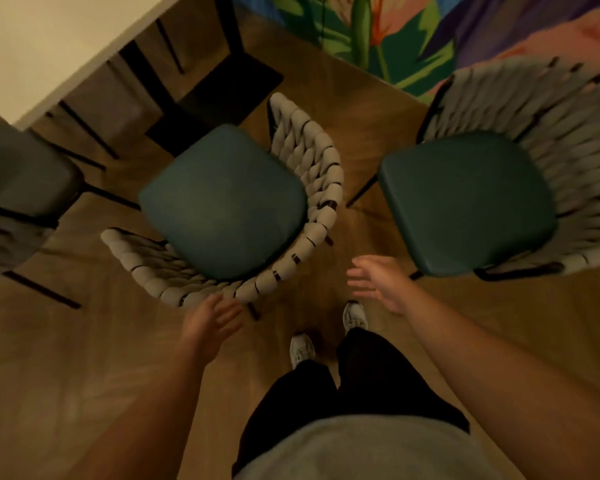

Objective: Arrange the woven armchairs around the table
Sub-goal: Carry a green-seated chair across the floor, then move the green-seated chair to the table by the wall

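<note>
While both hands are held out with fingers straight and nothing gripped, three chairs are seen from above on a wooden floor point(84, 358). The left hand point(212, 320) is open, fingertips just at the back rim of the middle woven armchair point(222, 202); contact cannot be told because of blur. The right hand point(378, 282) is open too, fingers spread, held over the gap between that chair and the right woven armchair point(465, 202), touching neither. The middle woven armchair is set with its dark teal seat cushion facing the table point(49, 46), the front edge of the seat close to the black table base point(222, 91), and its pale rope-woven back and arms are curved toward the person. The right woven armchair is stood apart from the table, beside a brightly coloured floral surface point(395, 29); whether that is a wall or a rug cannot be told. Its seat is teal as well, and its woven back is blurred. A third armchair point(21, 174) is cut off at the left edge, its seat partly under the pale tabletop's corner. Pale sneakers point(302, 349), black trousers point(361, 382) and a grey shirt point(361, 452) are seen at the bottom, the feet placed behind the middle chair.
</note>
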Tool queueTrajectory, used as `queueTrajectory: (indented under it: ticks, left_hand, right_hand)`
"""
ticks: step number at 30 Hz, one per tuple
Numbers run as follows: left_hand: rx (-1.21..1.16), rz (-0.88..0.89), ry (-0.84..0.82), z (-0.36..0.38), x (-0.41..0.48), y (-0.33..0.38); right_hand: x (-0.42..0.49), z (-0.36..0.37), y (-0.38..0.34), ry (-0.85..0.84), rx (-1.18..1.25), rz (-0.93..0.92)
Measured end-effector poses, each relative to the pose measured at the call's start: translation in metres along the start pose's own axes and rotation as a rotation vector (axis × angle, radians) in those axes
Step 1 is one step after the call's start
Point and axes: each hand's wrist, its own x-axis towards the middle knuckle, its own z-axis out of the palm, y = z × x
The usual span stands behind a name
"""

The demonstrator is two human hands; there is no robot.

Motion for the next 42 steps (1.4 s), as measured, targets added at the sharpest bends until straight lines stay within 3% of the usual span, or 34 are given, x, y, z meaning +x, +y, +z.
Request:
queueTrajectory:
  ticks: [8,19,27,33,42]
  left_hand:
    - [0.119,0.069,-0.071,0.007,-0.019,0.025]
    - [0.376,0.098,-0.207,0.091,-0.048,0.005]
    - [0.701,0.107,-0.295,0.219,-0.083,-0.075]
    - [0.802,0.108,-0.41,0.341,-0.126,-0.162]
    - [0.966,0.059,-0.518,0.497,-0.185,-0.24]
  right_hand:
    - [-0.043,-0.027,0.039,0.089,0.094,-0.053]
    - [-0.091,-0.11,0.11,0.206,0.194,-0.077]
    - [-0.134,-0.232,0.199,0.305,0.339,-0.004]
    - [-0.161,-0.342,0.267,0.38,0.43,0.071]
    - [-0.178,-0.472,0.284,0.474,0.558,0.099]
